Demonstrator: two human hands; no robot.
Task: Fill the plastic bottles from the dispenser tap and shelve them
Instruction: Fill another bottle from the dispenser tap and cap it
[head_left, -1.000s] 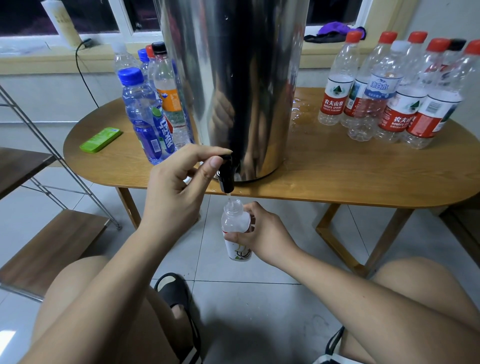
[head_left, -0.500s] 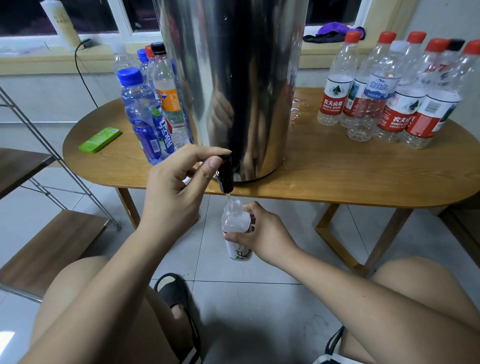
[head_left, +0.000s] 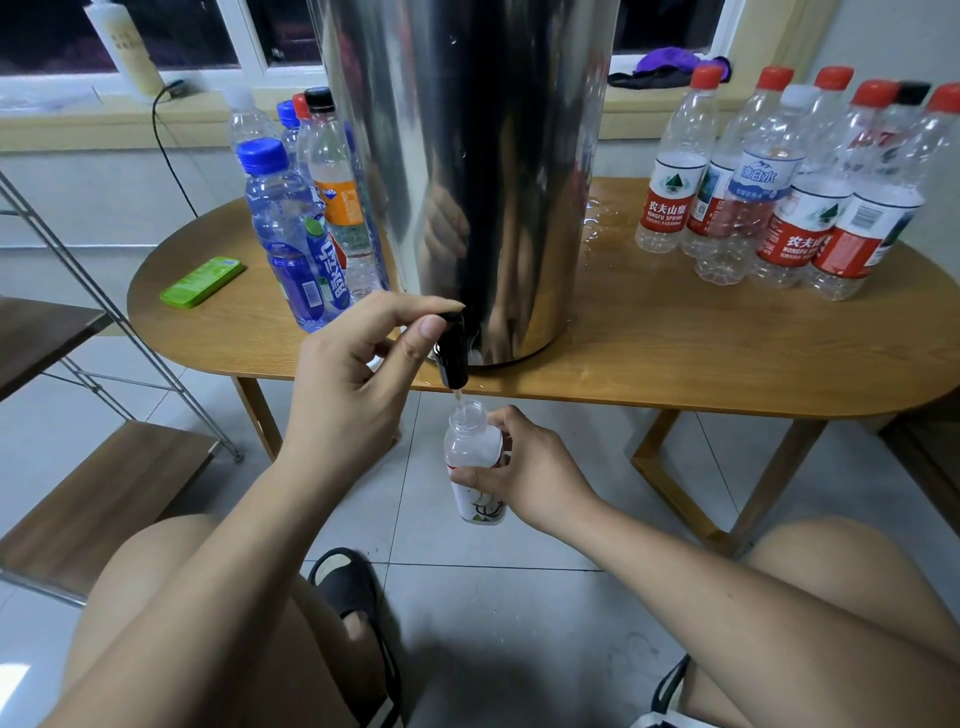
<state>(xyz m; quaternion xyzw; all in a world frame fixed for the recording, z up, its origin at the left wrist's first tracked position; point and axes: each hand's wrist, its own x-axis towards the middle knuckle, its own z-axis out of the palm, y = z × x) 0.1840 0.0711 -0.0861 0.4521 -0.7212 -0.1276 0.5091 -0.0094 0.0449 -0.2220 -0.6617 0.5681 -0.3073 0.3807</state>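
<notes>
left hand (head_left: 348, 395): thumb + index fingers pinching tap (head_left: 451, 353) lever. right hand (head_left: 530, 473): fingers wrapped round small bottle (head_left: 470, 441), sitting 6 o'clock below tap.

the dispenser (head_left: 467, 182) runs past the top edge, and the right hand (head_left: 530, 480) covers part of the small bottle (head_left: 470, 444).

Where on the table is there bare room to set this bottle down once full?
Widest bare patch: front of the table, between the dispenser and the red-capped bottles, partly wet near the dispenser. Smaller one around the green case. Crowded: blue-capped bottles hugging the dispenser's left.
</notes>
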